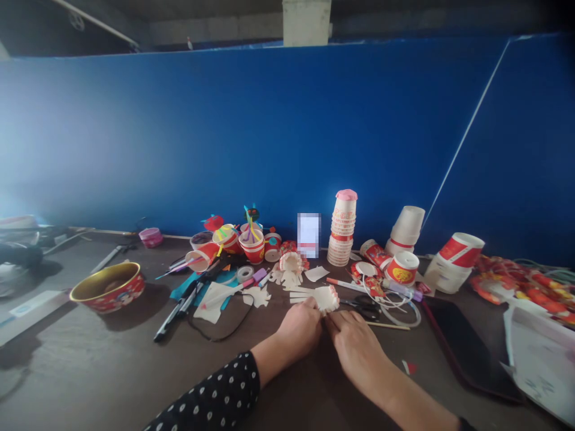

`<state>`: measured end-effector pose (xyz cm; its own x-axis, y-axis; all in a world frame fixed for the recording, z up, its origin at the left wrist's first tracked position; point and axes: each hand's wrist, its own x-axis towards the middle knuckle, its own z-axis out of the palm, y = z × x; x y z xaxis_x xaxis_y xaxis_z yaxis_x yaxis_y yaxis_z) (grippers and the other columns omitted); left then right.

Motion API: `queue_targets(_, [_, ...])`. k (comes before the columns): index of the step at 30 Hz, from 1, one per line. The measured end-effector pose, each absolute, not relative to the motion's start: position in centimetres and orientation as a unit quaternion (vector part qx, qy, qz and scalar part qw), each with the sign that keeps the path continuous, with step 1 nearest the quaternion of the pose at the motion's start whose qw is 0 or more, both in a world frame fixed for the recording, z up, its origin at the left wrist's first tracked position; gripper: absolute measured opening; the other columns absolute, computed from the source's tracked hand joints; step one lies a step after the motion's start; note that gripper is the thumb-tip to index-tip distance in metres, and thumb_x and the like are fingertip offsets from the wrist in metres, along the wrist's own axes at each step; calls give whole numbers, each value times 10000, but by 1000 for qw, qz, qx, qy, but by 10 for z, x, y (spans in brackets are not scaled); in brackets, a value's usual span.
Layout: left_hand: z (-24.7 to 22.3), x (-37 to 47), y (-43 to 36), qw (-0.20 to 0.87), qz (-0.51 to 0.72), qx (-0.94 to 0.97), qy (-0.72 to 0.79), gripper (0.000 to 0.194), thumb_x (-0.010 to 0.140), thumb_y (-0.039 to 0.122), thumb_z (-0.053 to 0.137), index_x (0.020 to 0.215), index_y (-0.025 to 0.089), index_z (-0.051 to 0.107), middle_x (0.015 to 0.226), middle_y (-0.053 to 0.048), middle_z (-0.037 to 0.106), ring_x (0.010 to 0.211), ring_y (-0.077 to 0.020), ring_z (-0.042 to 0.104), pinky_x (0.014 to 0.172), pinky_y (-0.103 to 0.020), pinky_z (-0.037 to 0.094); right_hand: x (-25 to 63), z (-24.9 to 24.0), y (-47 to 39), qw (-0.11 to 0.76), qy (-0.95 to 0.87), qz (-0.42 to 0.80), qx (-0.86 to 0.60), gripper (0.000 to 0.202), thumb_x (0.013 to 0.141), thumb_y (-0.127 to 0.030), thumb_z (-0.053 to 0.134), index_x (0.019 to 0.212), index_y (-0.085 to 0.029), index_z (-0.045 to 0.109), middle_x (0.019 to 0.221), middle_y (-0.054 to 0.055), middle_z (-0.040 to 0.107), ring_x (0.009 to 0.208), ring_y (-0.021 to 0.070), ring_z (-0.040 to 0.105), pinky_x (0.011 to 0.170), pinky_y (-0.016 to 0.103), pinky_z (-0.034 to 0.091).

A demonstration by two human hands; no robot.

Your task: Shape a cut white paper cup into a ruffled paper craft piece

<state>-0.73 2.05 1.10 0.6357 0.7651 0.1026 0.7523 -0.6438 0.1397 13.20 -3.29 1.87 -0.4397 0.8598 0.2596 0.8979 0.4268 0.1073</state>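
Note:
A paper cup cut into strips (322, 294) lies on its side at the middle of the table, its white strips fanned to the left and a red-and-white edge at the right. My left hand (300, 326) is closed, thumb and fingers pinching the cup's near side. Against its lower right side press the bent fingers of my right hand (354, 342), close to my left hand; the fingertips are partly hidden. Black-handled scissors (366, 306) lie just right of the cup. Beyond it sits another cut cup (291, 263) with paper scraps (259, 296) nearby.
A tall stack of paper cups (343, 233) stands at the back, with decorated cups (252, 246) left of it. A gold-lined red bowl (108, 287) is at the left. Rightward are a tablet-like dark slab (469, 350), a wooden stick (389, 325) and more cups (456, 260).

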Motion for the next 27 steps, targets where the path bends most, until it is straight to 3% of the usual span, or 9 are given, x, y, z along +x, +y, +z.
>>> queue_targets(12, [11,-9,16,66,139,891,427,229,836,114,395,791,123,620,821,-90,589,734,-176,562,705,-277,477,134,18,-31,83,-842,-120,-519,251,838,-63,462,978,-167,642,959,68,626,873,198,529,795,336,337])
queue_targets(16, [7,-9,19,58,127,894,426,230,830,124,409,767,125,631,814,-90,580,675,-168,558,659,-274,479,134,20,-30,86,-841,-112,-521,250,838,-53,456,973,-152,640,966,77,630,896,196,540,809,327,355])
queue_targets(27, [14,-4,18,42,70,895,438,204,833,126,429,880,115,627,859,-108,570,750,-194,579,712,-297,493,133,20,-31,91,-838,-99,-529,317,817,-27,446,1055,-139,623,1015,93,638,949,204,556,845,307,401])
